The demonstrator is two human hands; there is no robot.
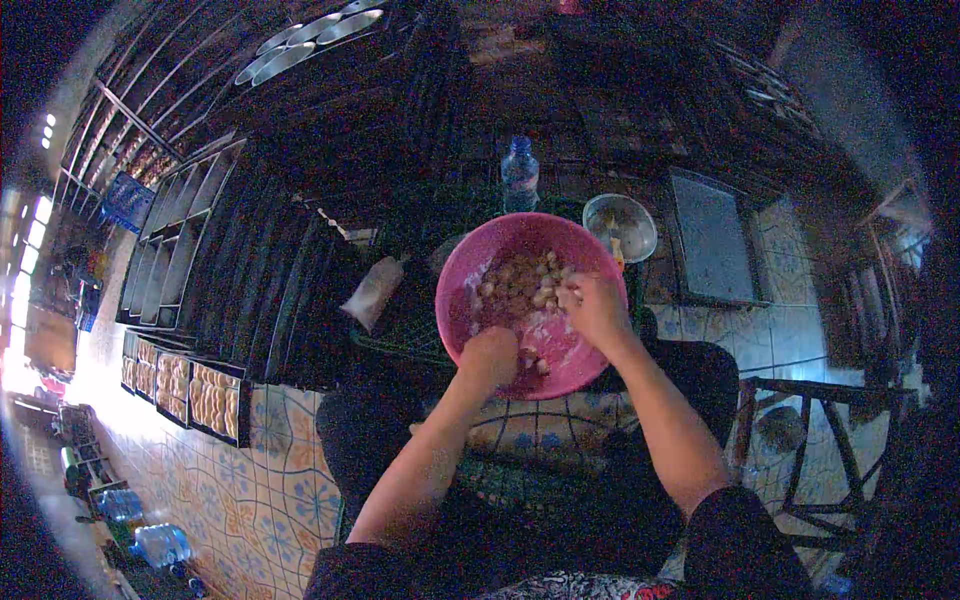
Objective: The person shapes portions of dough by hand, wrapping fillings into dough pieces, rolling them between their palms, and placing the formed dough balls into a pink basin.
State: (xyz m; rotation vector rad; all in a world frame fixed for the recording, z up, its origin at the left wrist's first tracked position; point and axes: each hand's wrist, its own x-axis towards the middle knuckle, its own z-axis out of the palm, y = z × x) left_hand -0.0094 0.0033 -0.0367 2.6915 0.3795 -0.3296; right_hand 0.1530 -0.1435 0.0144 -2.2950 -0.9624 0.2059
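Touching small, pale, rounded lumps point(520, 285) in the pink basin point(456, 280), the right hand point(595, 308) curls inward; the left hand point(491, 355) dips in too. Through this blur, I cannot tell how closed either grip is.

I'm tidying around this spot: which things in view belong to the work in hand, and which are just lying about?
In use:
pink bowl
small round pieces in it, with the left hand and right hand

Apparently lying about:
blue-capped bottle
bag
metal bowl, though possibly related
bread-like rolls
large clear bottles, lower left
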